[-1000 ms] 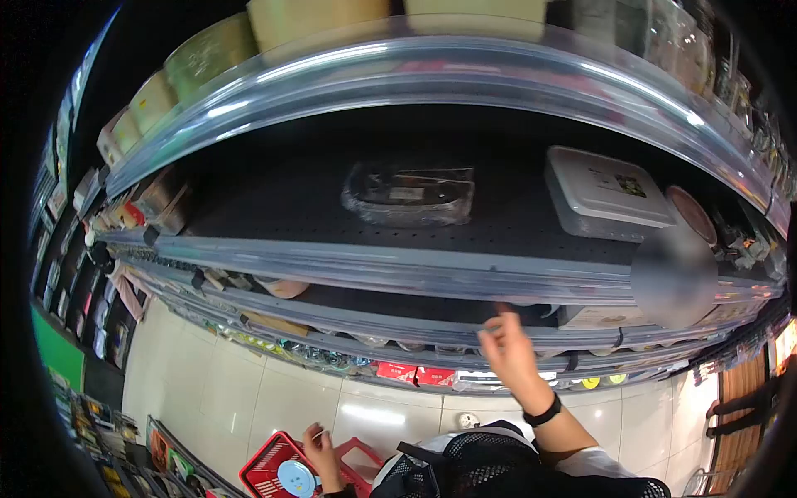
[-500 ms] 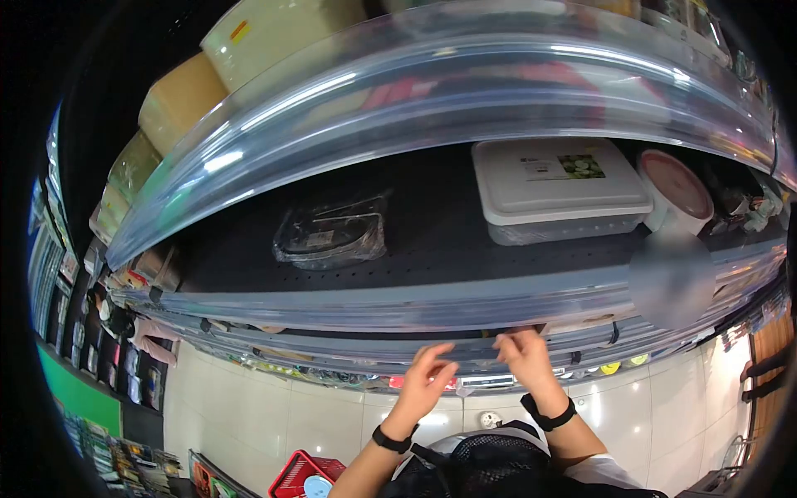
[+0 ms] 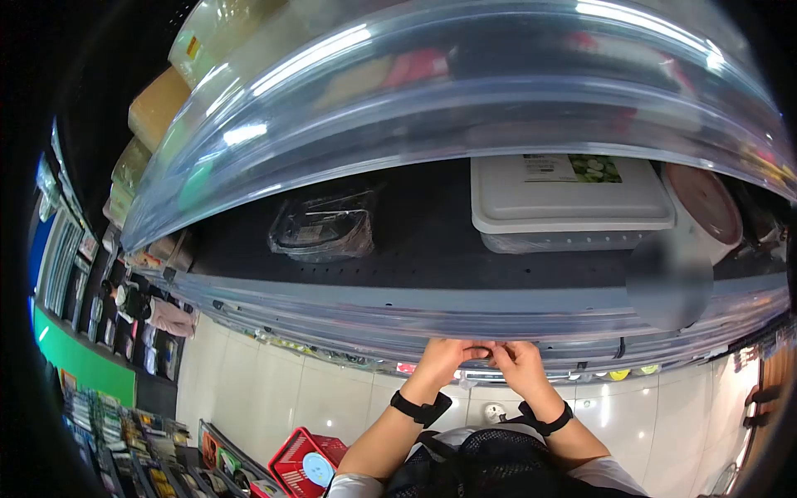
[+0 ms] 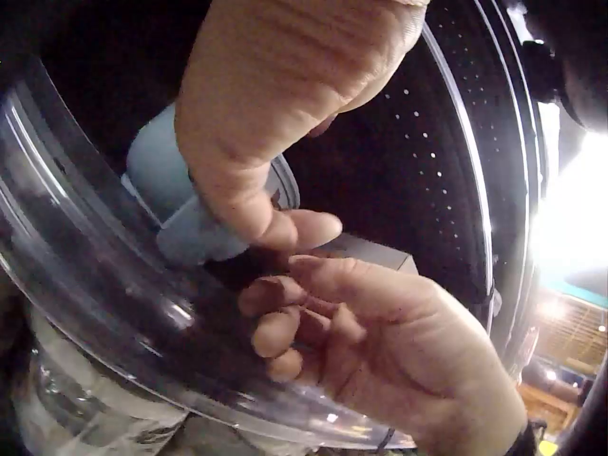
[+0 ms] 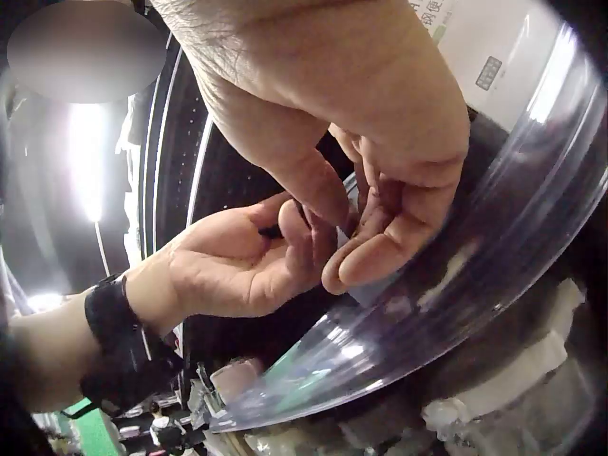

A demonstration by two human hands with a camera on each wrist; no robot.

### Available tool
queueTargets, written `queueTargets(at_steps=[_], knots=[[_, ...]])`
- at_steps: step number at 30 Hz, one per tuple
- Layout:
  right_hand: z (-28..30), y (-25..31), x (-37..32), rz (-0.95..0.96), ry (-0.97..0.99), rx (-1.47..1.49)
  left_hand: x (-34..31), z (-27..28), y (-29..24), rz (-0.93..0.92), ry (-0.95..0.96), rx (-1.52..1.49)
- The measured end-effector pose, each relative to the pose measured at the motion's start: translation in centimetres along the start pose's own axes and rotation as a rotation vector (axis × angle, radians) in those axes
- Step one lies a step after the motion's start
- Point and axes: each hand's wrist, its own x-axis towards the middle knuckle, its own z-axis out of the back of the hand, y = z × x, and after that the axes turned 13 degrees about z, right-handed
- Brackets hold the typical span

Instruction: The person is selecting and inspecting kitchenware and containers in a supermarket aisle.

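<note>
Because the clear shelf guard apparently existed to retain stock, the light-blue plastic vessel sat behind it, partly hidden by the left hand. That hand and the right hand had bent fingers, tips close together, seemingly for fine handling; whether either pinched anything, I could not tell. The left-wrist view disclosed the vessel; the head view, obstructed by the shelf edge above, did not.

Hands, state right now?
Left hand: partly curled; can't tell if holding anything.
Right hand: curled; can't tell if holding anything.
</note>
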Motion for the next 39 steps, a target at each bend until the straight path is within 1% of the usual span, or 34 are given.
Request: queueTargets(at_steps=[2,3,5,9,11,12,13,15,17,19,20,21,22,23,25,27,28,29,31,32,33,35,36,37,39], knots=[[0.2,0.2,0.3,-0.013,-0.002,0.088,0.1,-0.7,-0.3,-0.042,-0.005,-0.119],[0.3,0.1,0.5,-0.008,0.018,0.089,-0.1,-0.7,-0.6,-0.053,-0.018,-0.131],[0.3,-0.1,0.7,-0.094,-0.005,0.212,-0.9,-0.3,-1.3,-0.063,-0.162,-0.063],[0.6,-1.4,0.7,-0.103,0.034,0.240,-2.9,1.5,-1.7,-0.088,-0.276,-0.087],[0.7,-1.5,0.7,-0.162,0.030,0.234,-4.3,2.0,-2.0,-0.082,-0.439,-0.129],[0.6,-1.2,0.7,-0.195,0.006,0.268,-4.8,2.7,-1.7,-0.094,-0.422,-0.137],[0.6,-0.9,0.7,-0.192,0.034,0.270,-5.3,3.5,-1.5,-0.106,-0.442,-0.153],[0.7,-0.6,0.8,-0.121,0.043,0.232,-6.7,4.6,-1.1,-0.097,-0.390,-0.190],[0.9,-0.8,0.7,-0.086,0.109,0.199,-8.5,5.2,-0.6,-0.107,-0.468,-0.218],[1.0,-1.0,0.5,-0.041,0.082,0.175,-10.5,6.1,0.5,-0.140,-0.468,-0.177],[1.2,-1.2,0.5,-0.044,0.096,0.151,-11.6,6.7,1.2,-0.164,-0.513,-0.215],[1.1,-1.2,0.5,-0.045,0.114,0.130,-12.8,7.3,2.0,-0.154,-0.529,-0.220],[0.6,-0.4,0.6,-0.063,0.104,0.184,-14.1,8.3,3.0,-0.146,-0.548,-0.228],[0.4,0.3,0.7,-0.054,0.134,0.177,-15.5,9.0,3.8,-0.134,-0.567,-0.235],[-0.1,0.4,0.3,-0.012,0.158,0.107,-18.4,9.8,5.5,-0.168,-0.658,-0.278],[-1.0,0.8,0.3,0.033,0.211,0.050,-20.9,11.2,8.4,-0.158,-0.732,-0.337],[-1.0,0.2,0.7,0.077,0.296,0.020,-22.3,11.8,9.7,-0.154,-0.791,-0.380],[-1.9,0.7,0.6,0.073,0.333,0.023,-23.6,12.6,11.3,-0.164,-0.819,-0.446],[-3.8,1.6,0.5,0.077,0.407,-0.039,-26.0,13.8,13.9,-0.172,-0.960,-0.579],[-4.9,0.9,0.6,0.064,0.441,-0.057,-26.4,14.9,16.0,-0.169,-1.036,-0.714],[-6.1,1.4,0.6,0.069,0.461,-0.060,-27.1,16.1,17.6,-0.169,-1.124,-0.787],[-9.2,2.7,0.6,0.129,0.574,-0.150,-28.6,18.9,21.6,-0.206,-1.168,-0.966],[-10.7,3.4,0.3,0.106,0.595,-0.126,-29.5,20.3,23.4,-0.217,-1.216,-1.041],[-12.1,3.7,0.1,0.111,0.606,-0.128,-30.1,21.6,24.9,-0.268,-1.255,-1.097],[-15.4,4.5,-0.5,0.218,0.666,-0.195,-31.7,24.9,27.8,-0.373,-1.279,-1.203]])
